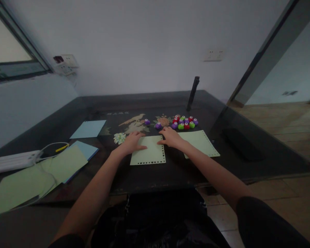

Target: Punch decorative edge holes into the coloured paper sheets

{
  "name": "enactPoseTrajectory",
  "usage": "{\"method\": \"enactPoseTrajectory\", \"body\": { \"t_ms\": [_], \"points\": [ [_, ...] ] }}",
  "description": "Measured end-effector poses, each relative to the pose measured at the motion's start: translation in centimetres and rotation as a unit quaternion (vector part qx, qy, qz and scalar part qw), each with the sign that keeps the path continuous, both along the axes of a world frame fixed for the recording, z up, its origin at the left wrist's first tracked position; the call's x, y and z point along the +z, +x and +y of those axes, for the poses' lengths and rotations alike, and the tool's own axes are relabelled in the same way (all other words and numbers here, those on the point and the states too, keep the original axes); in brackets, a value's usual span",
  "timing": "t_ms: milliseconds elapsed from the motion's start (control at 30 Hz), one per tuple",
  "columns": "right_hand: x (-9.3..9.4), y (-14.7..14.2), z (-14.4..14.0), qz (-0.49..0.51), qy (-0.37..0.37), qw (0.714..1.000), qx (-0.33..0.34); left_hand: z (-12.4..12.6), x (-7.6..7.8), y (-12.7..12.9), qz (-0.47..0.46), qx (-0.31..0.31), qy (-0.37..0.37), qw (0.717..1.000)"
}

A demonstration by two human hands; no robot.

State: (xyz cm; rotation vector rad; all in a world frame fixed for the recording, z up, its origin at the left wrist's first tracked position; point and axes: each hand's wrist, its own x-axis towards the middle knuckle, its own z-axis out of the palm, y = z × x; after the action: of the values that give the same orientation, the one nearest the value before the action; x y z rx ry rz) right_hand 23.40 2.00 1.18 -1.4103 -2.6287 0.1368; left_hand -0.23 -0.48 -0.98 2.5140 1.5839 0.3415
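In front of me on the dark table lies a pale green paper sheet [150, 155] with small punched shapes along its right and near edges. My left hand [132, 142] rests on its left side, thumb and fingers spread. On the top right corner lies my right hand [169, 136], its thumb and fingers apart, holding nothing. Just beyond it stands a purple craft punch [158, 125] with a white spot on top, and another purple punch [147, 122] is farther back. Partly behind my right forearm is a second green sheet [200, 142], punched along its edge.
Several red, green and purple punches [184, 122] cluster behind the second sheet. Green scraps [119, 138] lie left of my left hand. Blue paper [89, 129], green sheets [41, 175] and a white power strip [14, 161] with cable occupy the left. A black upright object [193, 93] stands at the back right.
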Motion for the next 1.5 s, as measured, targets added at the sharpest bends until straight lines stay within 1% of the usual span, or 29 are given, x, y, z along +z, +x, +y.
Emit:
{"method": "enactPoseTrajectory", "body": {
  "t_ms": [100,233,333,567,633,700,800,933,1033,1100,1167,1233,1267,1333,1367,1500],
  "points": [
    [-0.5,-0.1,0.7,-0.001,-0.011,1.000,0.004,-0.1,0.1,0.2,0.018,0.013,0.003,1.000],
    [-1.5,0.2,1.2,0.040,-0.009,0.999,0.016,-0.4,0.4,0.5,0.035,0.033,-0.002,0.999],
    [-2.1,0.4,1.4,0.068,-0.002,0.998,0.015,-0.5,0.5,0.6,0.036,0.035,-0.003,0.999],
    [-1.9,0.2,0.8,0.120,0.035,0.992,-0.006,-0.5,0.5,0.7,0.011,0.017,0.031,0.999],
    [-1.8,0.2,0.8,0.147,0.023,0.989,-0.018,-0.5,0.5,0.9,0.005,0.022,0.033,0.999],
    [-1.6,0.2,0.9,0.192,-0.020,0.981,-0.024,-0.5,0.7,1.0,-0.002,0.028,0.030,0.999],
    [-1.5,0.4,1.1,0.279,-0.110,0.954,-0.015,-0.4,1.1,1.1,-0.045,0.031,0.022,0.998],
    [-1.4,0.9,1.1,0.384,-0.203,0.901,-0.021,-0.2,1.9,0.9,-0.148,0.040,0.027,0.988],
    [-1.3,1.2,1.2,0.452,-0.258,0.852,-0.049,0.0,2.2,0.7,-0.220,0.081,0.062,0.970],
    [-1.2,1.4,1.3,0.487,-0.274,0.826,-0.065,0.3,2.2,0.5,-0.289,0.118,0.070,0.947],
    [-0.9,1.8,1.5,0.512,-0.273,0.811,-0.074,0.5,2.0,0.5,-0.366,0.140,0.034,0.919],
    [-0.8,2.2,1.9,0.525,-0.255,0.808,-0.081,0.5,1.8,0.6,-0.418,0.141,-0.040,0.897],
    [-0.7,2.5,2.1,0.530,-0.243,0.808,-0.085,0.4,1.8,0.6,-0.429,0.134,-0.076,0.890],
    [-0.7,2.9,2.5,0.540,-0.220,0.807,-0.090,0.1,1.8,0.9,-0.428,0.113,-0.128,0.888],
    [-0.8,3.2,2.8,0.543,-0.210,0.808,-0.092,-0.1,1.9,1.1,-0.422,0.103,-0.141,0.889],
    [-0.9,3.9,3.6,0.541,-0.187,0.813,-0.110,-0.6,1.9,1.6,-0.410,0.082,-0.162,0.894]
  ]
}}
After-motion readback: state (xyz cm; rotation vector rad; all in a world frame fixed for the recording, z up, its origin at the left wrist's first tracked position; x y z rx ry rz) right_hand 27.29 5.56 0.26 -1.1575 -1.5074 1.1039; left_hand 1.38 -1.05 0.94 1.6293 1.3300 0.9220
